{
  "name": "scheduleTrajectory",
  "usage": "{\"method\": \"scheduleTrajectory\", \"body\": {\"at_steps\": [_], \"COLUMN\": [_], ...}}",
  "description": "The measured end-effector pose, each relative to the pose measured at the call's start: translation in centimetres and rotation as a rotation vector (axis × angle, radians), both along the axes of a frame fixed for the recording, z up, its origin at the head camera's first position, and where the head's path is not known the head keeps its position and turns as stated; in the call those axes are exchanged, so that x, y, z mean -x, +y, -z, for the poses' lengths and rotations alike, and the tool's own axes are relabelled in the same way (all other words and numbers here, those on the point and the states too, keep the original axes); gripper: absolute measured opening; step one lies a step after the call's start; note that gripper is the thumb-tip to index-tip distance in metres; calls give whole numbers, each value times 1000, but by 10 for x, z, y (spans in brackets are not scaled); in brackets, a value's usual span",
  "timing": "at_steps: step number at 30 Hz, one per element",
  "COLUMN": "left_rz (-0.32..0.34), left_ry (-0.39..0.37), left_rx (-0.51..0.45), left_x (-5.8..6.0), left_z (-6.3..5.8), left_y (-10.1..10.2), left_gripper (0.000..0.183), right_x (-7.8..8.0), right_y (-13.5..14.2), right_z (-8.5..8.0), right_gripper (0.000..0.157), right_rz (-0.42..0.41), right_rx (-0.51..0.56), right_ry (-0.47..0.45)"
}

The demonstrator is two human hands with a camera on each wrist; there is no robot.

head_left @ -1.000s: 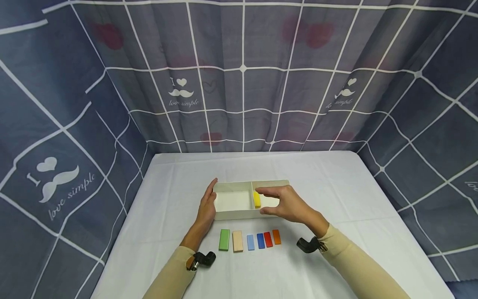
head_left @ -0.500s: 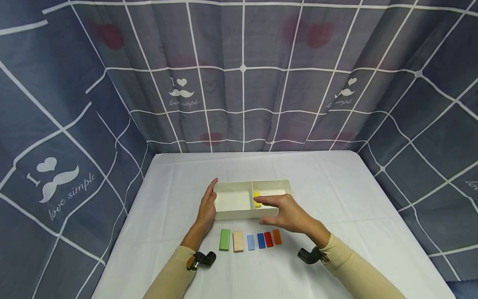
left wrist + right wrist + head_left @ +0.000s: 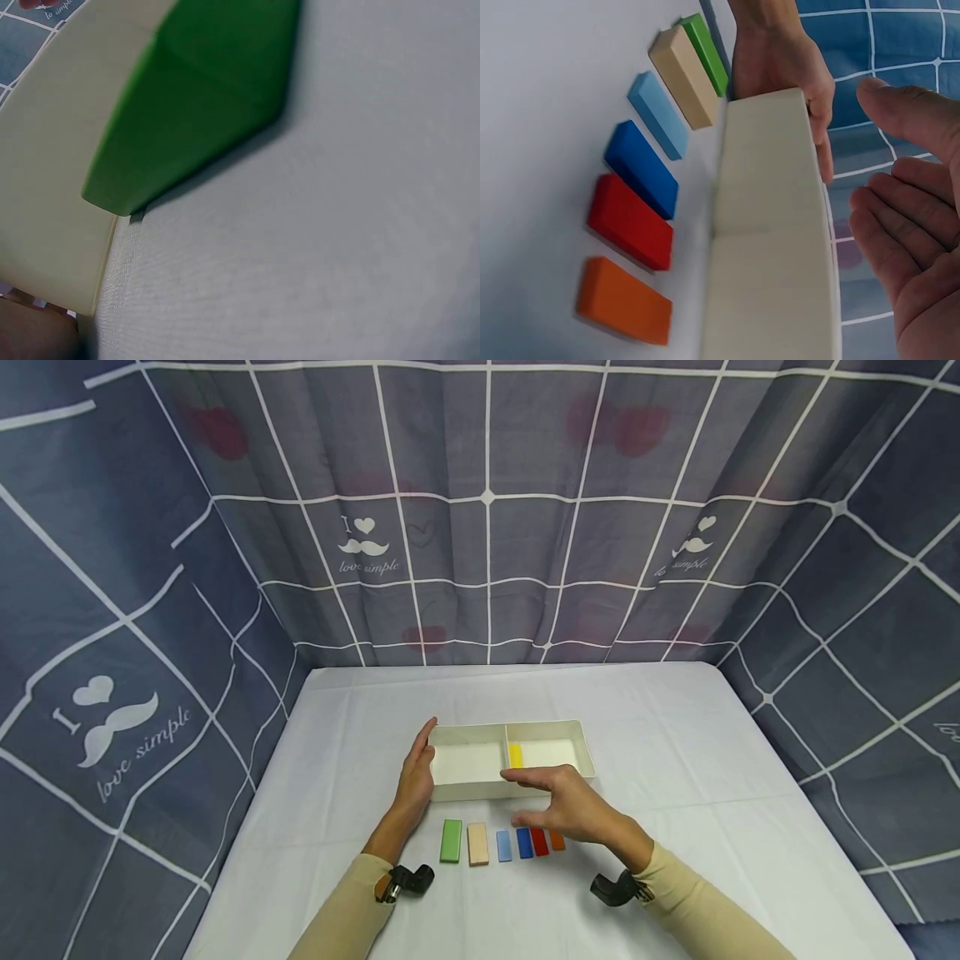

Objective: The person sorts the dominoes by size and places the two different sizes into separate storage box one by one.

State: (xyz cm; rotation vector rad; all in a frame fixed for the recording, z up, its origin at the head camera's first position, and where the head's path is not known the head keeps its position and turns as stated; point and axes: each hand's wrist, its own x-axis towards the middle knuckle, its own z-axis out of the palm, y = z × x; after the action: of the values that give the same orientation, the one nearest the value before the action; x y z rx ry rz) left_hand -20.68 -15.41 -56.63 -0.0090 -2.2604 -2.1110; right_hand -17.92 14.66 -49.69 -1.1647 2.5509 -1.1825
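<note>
A white-covered surface (image 3: 352, 714) stands before a dark grid-patterned curtain (image 3: 442, 460). At left, the left hand (image 3: 414, 772) lies along the outside of the left end of a shallow cream box (image 3: 472, 792), its fingers straight and touching the wall.

In front of the box, on the person's side, six blocks lie in a row. From the left: a green block (image 3: 451, 842), nearest the left hand; a beige block (image 3: 477, 845); a smaller light blue block (image 3: 504, 846); a dark blue block (image 3: 524, 843); a red block (image 3: 540, 842); and an orange block (image 3: 557, 841). Their long axes run roughly from the person toward the box.

A divider splits the box. In its right compartment, a yellow block (image 3: 516, 755) lies beside the divider, its long axis running along it.

At right, the right hand (image 3: 566, 802) is raised over the box's front wall, thumb and fingers spread apart, holding nothing. The dark blue, red and orange blocks lie below this hand, on the person's side of its fingers, partly covered by it in the head view; it is the nearer hand to them. The yellow block lies just beyond its fingertips.
</note>
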Motion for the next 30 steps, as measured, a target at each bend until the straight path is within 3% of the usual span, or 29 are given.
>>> {"method": "scheduleTrajectory", "body": {"at_steps": [15, 22, 30], "left_rz": [6, 2, 4], "left_ry": [-16, -17, -11], "left_rx": [-13, -21, -15], "left_x": [-1, -1, 0], "left_z": [1, 1, 1], "left_y": [0, 0, 0], "left_gripper": [55, 55, 55], "right_x": [-4, -5, -9], "right_y": [-11, -16, -22], "right_z": [22, 33, 43], "right_gripper": [68, 69, 71], "right_rz": [-37, -59, -65], "right_rx": [27, 26, -10], "right_ry": [31, 95, 73]}}
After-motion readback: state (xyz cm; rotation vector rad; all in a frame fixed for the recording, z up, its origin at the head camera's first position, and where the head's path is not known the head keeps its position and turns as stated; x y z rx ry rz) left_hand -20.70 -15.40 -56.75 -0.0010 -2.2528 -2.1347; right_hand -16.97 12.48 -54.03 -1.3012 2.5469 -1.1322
